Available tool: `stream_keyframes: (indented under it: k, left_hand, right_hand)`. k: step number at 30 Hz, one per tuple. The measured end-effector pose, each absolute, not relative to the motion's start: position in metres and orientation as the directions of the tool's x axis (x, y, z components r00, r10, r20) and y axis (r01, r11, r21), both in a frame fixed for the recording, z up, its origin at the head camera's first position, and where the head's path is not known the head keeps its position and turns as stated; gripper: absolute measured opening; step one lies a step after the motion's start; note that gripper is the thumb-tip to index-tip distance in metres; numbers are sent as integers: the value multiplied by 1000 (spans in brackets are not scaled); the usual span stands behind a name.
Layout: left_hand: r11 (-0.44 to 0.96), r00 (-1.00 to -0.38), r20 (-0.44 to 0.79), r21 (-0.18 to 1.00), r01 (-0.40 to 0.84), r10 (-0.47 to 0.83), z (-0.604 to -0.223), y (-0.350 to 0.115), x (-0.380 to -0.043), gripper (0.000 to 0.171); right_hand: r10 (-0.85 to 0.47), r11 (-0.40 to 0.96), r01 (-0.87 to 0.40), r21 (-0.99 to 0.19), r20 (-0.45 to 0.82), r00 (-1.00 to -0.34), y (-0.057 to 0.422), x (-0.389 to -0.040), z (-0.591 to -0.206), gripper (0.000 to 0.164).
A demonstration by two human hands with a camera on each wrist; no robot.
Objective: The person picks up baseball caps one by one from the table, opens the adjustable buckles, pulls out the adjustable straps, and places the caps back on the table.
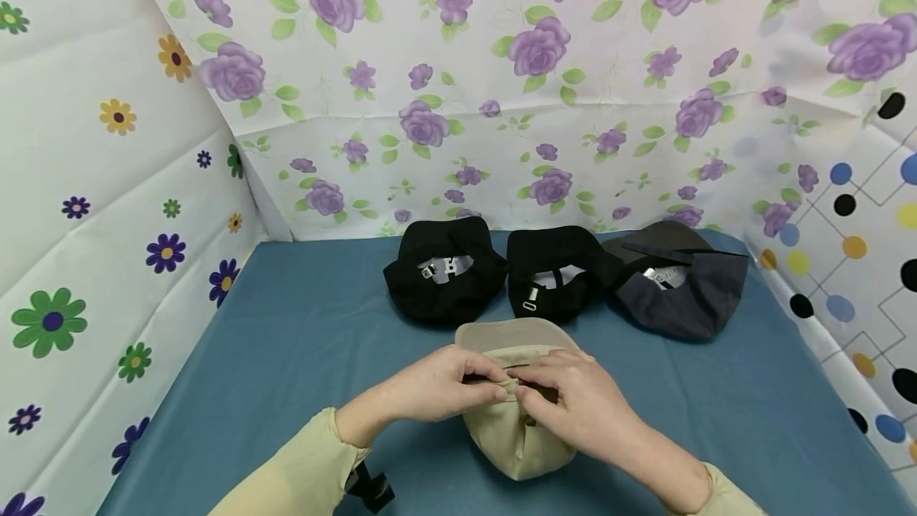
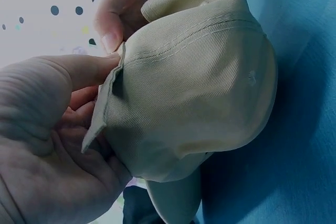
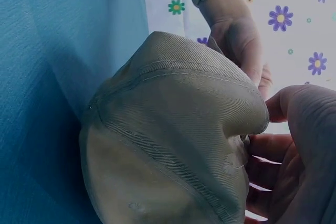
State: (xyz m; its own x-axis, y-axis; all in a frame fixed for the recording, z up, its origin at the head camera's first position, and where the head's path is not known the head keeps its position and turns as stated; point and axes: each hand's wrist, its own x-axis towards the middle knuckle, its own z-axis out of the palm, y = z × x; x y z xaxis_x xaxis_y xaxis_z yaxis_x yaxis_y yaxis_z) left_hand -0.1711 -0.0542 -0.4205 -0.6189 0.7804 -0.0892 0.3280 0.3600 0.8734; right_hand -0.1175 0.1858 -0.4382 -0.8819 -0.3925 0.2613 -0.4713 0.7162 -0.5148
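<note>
A beige baseball cap (image 1: 512, 444) rests on the blue cloth near the front, its brim (image 1: 512, 333) facing away and its opening upward. My left hand (image 1: 447, 381) pinches the back edge of the cap between thumb and fingers. Right beside it, my right hand (image 1: 580, 396) pinches the same edge, its fingers reaching inside the opening. In the left wrist view the edge (image 2: 107, 100) stands folded out under the left thumb. The right wrist view shows the stitched crown (image 3: 178, 114), with the right fingers at its rim. Part of the strap area is hidden by the hands.
Behind the beige cap lie two black caps, one at left (image 1: 444, 301) and one in the middle (image 1: 555, 249), and a dark grey cap (image 1: 680, 301) at right, all openings up. Patterned sheets (image 1: 444, 86) wall in the blue-covered table (image 1: 301, 325). A black strap piece (image 1: 372, 490) is by the left sleeve.
</note>
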Motion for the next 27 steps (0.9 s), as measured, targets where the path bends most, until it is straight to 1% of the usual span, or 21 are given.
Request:
stream_keyframes:
  k: [4, 15, 22, 27]
  left_hand:
    - [357, -615, -95, 878, 319, 783, -421, -55, -172, 14]
    - [342, -592, -97, 885, 316, 800, -423, -58, -173, 15]
    - [343, -595, -101, 886, 311, 798, -425, -61, -174, 16]
    - [342, -587, -103, 886, 312, 803, -423, -62, -175, 17]
  right_hand:
    - [-395, 714, -469, -520, 253, -883, 185, -117, -439, 24]
    - [-435, 689, -515, -510, 278, -857, 183, -118, -439, 23]
    - [-435, 660, -441, -608, 170, -885, 187, -117, -436, 34]
    - [-468, 609, -395, -688, 91, -879, 192, -118, -432, 34]
